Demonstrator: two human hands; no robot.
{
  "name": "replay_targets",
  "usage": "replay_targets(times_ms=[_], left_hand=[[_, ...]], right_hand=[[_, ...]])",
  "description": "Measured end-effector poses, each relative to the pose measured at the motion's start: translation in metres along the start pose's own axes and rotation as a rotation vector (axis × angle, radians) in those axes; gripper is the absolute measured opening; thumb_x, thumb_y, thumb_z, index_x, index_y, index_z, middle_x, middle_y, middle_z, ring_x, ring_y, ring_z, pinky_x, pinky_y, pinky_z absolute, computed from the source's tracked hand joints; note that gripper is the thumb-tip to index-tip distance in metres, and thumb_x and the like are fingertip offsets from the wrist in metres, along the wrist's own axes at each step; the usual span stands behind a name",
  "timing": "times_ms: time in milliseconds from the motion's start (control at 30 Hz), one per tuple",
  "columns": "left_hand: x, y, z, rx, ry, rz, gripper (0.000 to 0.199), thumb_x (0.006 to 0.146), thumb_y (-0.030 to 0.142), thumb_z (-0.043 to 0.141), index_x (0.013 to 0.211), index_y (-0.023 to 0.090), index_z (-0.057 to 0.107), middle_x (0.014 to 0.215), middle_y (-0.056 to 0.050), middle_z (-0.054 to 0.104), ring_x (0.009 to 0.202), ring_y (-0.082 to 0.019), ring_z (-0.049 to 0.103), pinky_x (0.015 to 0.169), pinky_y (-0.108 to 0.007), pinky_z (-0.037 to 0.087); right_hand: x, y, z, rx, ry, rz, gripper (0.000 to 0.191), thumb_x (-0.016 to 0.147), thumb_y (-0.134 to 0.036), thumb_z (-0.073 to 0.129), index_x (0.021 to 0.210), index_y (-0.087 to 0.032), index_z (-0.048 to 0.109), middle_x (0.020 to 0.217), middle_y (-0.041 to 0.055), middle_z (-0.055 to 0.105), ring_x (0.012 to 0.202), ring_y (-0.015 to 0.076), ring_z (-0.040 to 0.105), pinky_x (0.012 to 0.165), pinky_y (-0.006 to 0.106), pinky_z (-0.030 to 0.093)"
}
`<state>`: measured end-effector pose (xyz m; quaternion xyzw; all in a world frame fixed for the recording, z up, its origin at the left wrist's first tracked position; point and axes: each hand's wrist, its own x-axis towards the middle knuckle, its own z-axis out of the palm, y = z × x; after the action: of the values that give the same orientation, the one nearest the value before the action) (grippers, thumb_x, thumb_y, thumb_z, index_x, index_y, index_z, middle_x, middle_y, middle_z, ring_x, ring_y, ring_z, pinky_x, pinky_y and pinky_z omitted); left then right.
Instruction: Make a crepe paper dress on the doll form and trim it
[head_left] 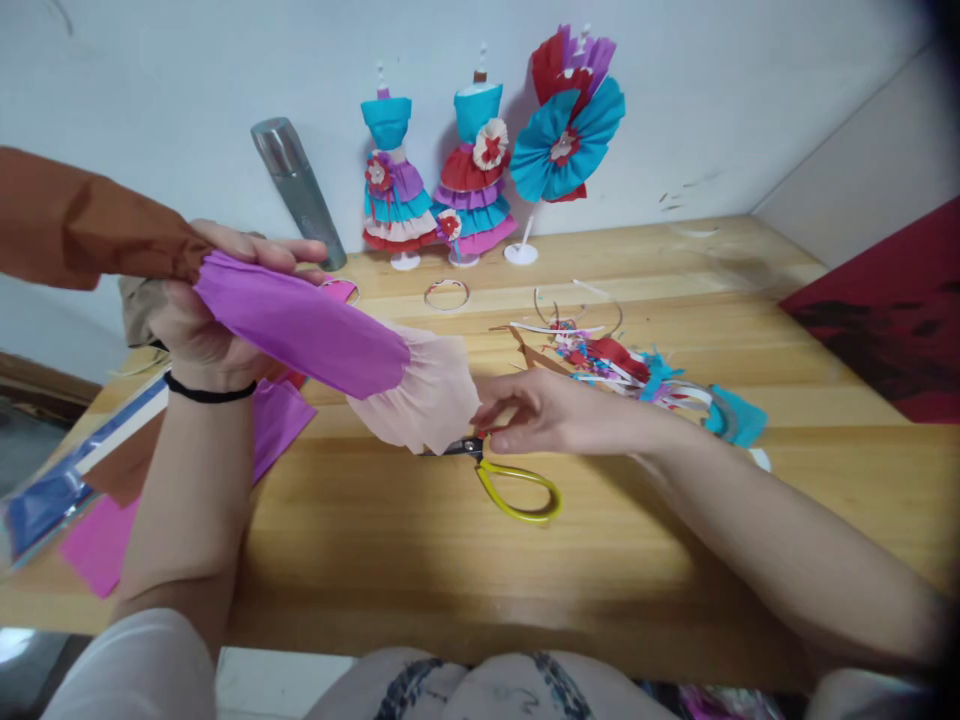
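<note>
My left hand (pixel 217 320) is closed round a gathered strip of paper, brown (pixel 82 220) on the left, then purple (pixel 307 325), then pale pink (pixel 427 390) at its right end. The strip hangs above the table. My right hand (pixel 525 410) is at the frilled pale end, its fingers bent; the thumb and fingertips lie close to the edge of the paper and partly over the scissors. Those scissors (pixel 517 490), with yellow handles, lie on the table below, their blades partly under the pale paper.
Three paper-dressed stands (pixel 399 190) line the wall beside a grey bottle (pixel 300 190). Coloured scraps (pixel 615 365) lie right of centre, a small ring (pixel 447 294) behind. Purple, pink and brown sheets (pixel 97 540) and a blue packet (pixel 45 515) lie left; a red panel (pixel 892 320) stands right.
</note>
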<state>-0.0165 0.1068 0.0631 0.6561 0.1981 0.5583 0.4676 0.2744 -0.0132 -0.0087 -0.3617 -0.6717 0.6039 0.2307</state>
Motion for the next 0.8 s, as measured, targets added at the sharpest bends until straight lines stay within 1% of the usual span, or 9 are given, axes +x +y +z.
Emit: replay_targets(times_ms=[100,167,233,333,433,500,600,733,800], left_hand=[[-0.001,0.001,-0.003,0.08,0.011,0.022,0.046,0.049,0.074,0.088,0.069,0.038,0.068,0.073,0.007,0.072,0.101,-0.025,0.073,0.084,-0.037,0.064],[0.002,-0.001,-0.005,0.077,-0.046,0.047,0.045,0.05,0.072,0.089,0.069,0.037,0.068,0.069,0.004,0.069,0.098,-0.027,0.073,0.086,-0.041,0.064],[0.006,-0.006,-0.008,0.036,-0.122,0.107,0.047,0.051,0.069,0.091,0.068,0.033,0.067,0.066,0.002,0.065,0.089,-0.028,0.073,0.085,-0.046,0.063],[0.013,-0.015,-0.011,0.013,-0.2,0.212,0.049,0.053,0.067,0.091,0.063,0.028,0.063,0.065,0.001,0.064,0.076,-0.027,0.072,0.078,-0.048,0.064],[0.016,-0.02,-0.012,-0.025,-0.199,0.308,0.048,0.061,0.067,0.088,0.062,0.026,0.062,0.061,0.0,0.061,0.069,-0.026,0.071,0.069,-0.045,0.064],[0.016,-0.02,-0.011,-0.019,-0.194,0.295,0.048,0.06,0.067,0.088,0.061,0.027,0.062,0.06,0.0,0.059,0.07,-0.027,0.072,0.068,-0.046,0.064],[0.014,-0.016,-0.007,-0.004,-0.2,0.246,0.045,0.058,0.064,0.091,0.061,0.029,0.062,0.061,0.0,0.061,0.073,-0.028,0.073,0.073,-0.048,0.065],[0.013,-0.016,-0.009,-0.012,-0.19,0.232,0.045,0.056,0.066,0.091,0.064,0.03,0.065,0.064,0.001,0.064,0.07,-0.026,0.071,0.075,-0.047,0.066],[0.014,-0.017,-0.012,0.009,-0.186,0.223,0.046,0.051,0.063,0.094,0.064,0.03,0.065,0.065,0.001,0.066,0.07,-0.026,0.071,0.074,-0.046,0.065]], right_hand=[[0.011,0.01,0.013,0.525,0.003,0.002,0.053,0.077,-0.052,0.081,0.112,-0.014,0.067,0.108,0.0101,0.073,0.095,0.0167,0.068,0.076,0.027,0.056],[0.015,0.014,0.028,0.788,0.084,0.008,0.052,0.077,-0.055,0.082,0.109,-0.017,0.067,0.1,0.008,0.074,0.088,0.0156,0.069,0.071,0.026,0.057],[0.017,0.014,0.041,0.934,0.15,-0.006,0.046,0.075,-0.055,0.084,0.097,-0.017,0.068,0.085,0.0044,0.073,0.079,0.0146,0.069,0.068,0.025,0.058],[0.019,0.011,0.051,1.004,0.218,-0.013,0.041,0.07,-0.05,0.089,0.078,-0.016,0.068,0.068,-0.0002,0.068,0.069,0.0122,0.067,0.065,0.023,0.058],[0.022,0.01,0.055,1.035,0.285,0.014,0.038,0.065,-0.044,0.093,0.076,-0.016,0.071,0.067,-0.0008,0.07,0.065,0.0107,0.068,0.06,0.02,0.056],[0.024,0.012,0.056,1.071,0.327,0.03,0.037,0.063,-0.042,0.095,0.081,-0.016,0.074,0.07,0.0003,0.072,0.065,0.0109,0.069,0.059,0.019,0.055],[0.026,0.017,0.057,1.112,0.356,0.029,0.037,0.062,-0.039,0.096,0.082,-0.015,0.075,0.073,0.0023,0.075,0.064,0.0103,0.069,0.057,0.019,0.053],[0.028,0.022,0.059,1.127,0.329,0.02,0.039,0.062,-0.042,0.096,0.077,-0.014,0.074,0.071,0.0015,0.074,0.06,0.0088,0.067,0.056,0.018,0.053],[0.028,0.025,0.06,1.134,0.311,0.001,0.039,0.063,-0.043,0.095,0.076,-0.014,0.073,0.068,0.0006,0.072,0.059,0.0082,0.066,0.055,0.017,0.051]])
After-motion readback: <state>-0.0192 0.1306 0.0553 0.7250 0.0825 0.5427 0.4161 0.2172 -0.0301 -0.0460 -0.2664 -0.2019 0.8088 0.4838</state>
